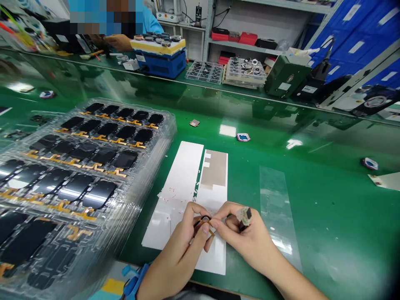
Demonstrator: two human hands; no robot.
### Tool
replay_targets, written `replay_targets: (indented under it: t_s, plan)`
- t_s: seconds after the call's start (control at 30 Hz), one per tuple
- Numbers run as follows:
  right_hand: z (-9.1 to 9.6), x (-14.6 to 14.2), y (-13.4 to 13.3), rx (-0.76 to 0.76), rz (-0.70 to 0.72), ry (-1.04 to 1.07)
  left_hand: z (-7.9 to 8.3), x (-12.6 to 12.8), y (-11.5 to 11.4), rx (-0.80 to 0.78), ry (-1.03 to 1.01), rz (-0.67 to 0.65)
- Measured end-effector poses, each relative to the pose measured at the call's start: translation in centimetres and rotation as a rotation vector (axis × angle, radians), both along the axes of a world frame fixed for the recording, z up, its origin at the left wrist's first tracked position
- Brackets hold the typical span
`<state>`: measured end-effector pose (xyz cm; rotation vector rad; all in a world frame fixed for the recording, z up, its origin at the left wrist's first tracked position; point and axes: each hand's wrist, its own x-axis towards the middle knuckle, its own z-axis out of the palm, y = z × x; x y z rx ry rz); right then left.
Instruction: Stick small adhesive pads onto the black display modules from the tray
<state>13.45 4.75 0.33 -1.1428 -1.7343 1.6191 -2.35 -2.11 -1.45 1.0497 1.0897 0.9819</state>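
Observation:
My left hand (183, 246) is closed on a small black-edged display panel (204, 218) with an orange flex cable (213, 234); the fingers hide much of it. Thumb and forefinger of my right hand (246, 235) pinch together at the panel's edge; whatever thin piece lies between them is too small to make out. Tucked in the right palm is a dark tool (245, 218) with a tape-wrapped end, its tip hidden. Beneath both hands lie a white sheet (184, 166) and a second white sheet with a grey-brown patch (215, 171).
At left, stacked clear trays (165, 129) hold rows of black display panels with orange cables. A transparent film strip (273, 196) lies right of the sheets. Small watch-like parts (243, 137) dot the green bench. Across it, a person sits near a blue box (165, 62).

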Motion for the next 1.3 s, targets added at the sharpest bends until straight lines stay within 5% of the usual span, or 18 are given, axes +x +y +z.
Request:
replay_targets:
  t_s: [1.3]
  plan:
    - [-0.52,0.11,0.62,-0.086,0.086,0.033,-0.59,0.31,-0.17,-0.024,0.11,0.063]
